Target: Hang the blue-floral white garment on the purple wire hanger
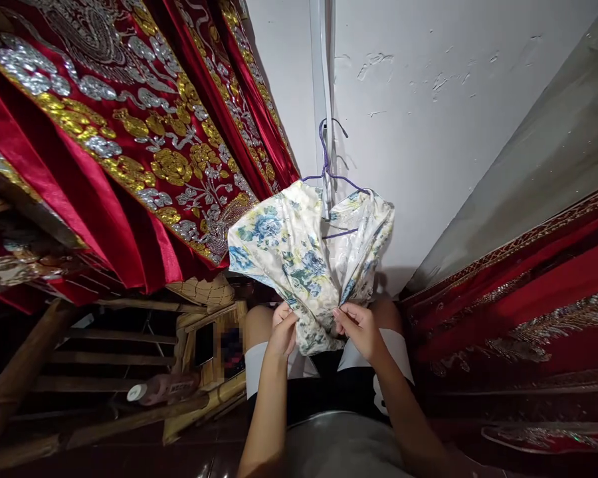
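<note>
A cream shirt [299,259] with blue and green flowers hangs in front of me on a purple wire hanger [325,169]. Its front falls open in a V at the neck, and its lower part gathers over my lap. My left hand [283,328] pinches the shirt's left edge low down, thumb on top. With thumb and fingers closed, my right hand [356,326] grips the front edge of the shirt near the bottom of the V. Whether a button sits between those fingertips is too small to make out.
Red embroidered cloth [174,153] with gold and silver sequins hangs at the left. More red sequined fabric [538,312] runs along the right. A white wall [403,119] stands behind the hanger. At the lower left, a bottle [162,388] lies on a bamboo bench [114,362].
</note>
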A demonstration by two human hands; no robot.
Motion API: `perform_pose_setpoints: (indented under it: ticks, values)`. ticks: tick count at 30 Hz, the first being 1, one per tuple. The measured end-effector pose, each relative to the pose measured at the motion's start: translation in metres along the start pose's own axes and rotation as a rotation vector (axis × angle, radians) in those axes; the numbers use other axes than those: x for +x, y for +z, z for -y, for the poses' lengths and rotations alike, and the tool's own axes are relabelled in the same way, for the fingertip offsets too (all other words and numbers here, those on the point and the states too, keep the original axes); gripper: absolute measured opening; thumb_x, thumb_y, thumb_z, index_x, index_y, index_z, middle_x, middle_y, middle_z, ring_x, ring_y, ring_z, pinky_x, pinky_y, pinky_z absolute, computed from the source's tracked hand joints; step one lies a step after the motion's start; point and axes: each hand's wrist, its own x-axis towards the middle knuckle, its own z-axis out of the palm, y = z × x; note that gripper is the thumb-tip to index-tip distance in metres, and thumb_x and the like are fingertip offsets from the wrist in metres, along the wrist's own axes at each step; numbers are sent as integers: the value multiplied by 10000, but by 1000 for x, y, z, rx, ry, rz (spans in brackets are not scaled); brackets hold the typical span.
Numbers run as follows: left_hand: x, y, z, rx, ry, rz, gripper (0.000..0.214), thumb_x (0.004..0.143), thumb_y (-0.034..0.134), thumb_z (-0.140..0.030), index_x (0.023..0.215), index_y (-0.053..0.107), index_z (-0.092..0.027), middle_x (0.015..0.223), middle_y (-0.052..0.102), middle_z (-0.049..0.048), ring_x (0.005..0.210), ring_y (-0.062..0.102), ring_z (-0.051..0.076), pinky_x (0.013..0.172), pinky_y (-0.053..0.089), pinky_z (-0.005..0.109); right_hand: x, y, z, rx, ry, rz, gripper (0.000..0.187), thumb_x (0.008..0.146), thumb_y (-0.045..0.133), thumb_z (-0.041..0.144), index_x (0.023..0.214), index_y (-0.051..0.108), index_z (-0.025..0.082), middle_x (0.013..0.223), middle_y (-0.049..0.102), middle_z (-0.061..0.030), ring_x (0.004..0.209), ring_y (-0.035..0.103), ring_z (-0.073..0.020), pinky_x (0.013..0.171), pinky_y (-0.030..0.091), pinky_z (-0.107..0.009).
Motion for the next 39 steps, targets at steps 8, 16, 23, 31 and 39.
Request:
perform_pose_setpoints:
  ticks: [8,16,23,31,39]
  values:
    - [-19,37,17,357,596,-293,188,931,655,-343,1048,663,-196,1056,659,76,1035,629,203,935,502,336,2,-4,3,-53,48,-54,425,866,654,573,717,696,177,631,689,-60,548,560,-151,541,441,-269]
    - [-42,70,29,423,357,123,188,989,566,-343,974,667,-185,863,698,50,798,659,183,762,524,290,23,-5,42,-115,-33,48,324,878,642,410,636,647,194,601,682,-26,515,549,-132,531,423,-255]
    - [-31,80,11,370,397,71,234,959,616,-386,1078,675,-193,969,693,82,862,649,204,816,523,321,41,-13,76,-172,-4,114,279,871,657,376,669,690,187,567,678,-18,463,505,-127,488,373,-259]
    - [-33,64,37,589,438,226,184,991,512,-273,840,594,-208,785,624,43,755,605,186,724,471,286,79,-25,97,-27,-68,-102,284,846,717,426,734,720,166,533,616,8,415,426,-84,417,322,-228]
    - [-16,37,39,684,396,383,199,986,491,-287,840,601,-208,824,657,59,809,643,204,783,502,308,121,-9,168,71,-355,-83,328,937,684,437,816,689,133,595,622,5,433,446,-51,431,342,-185]
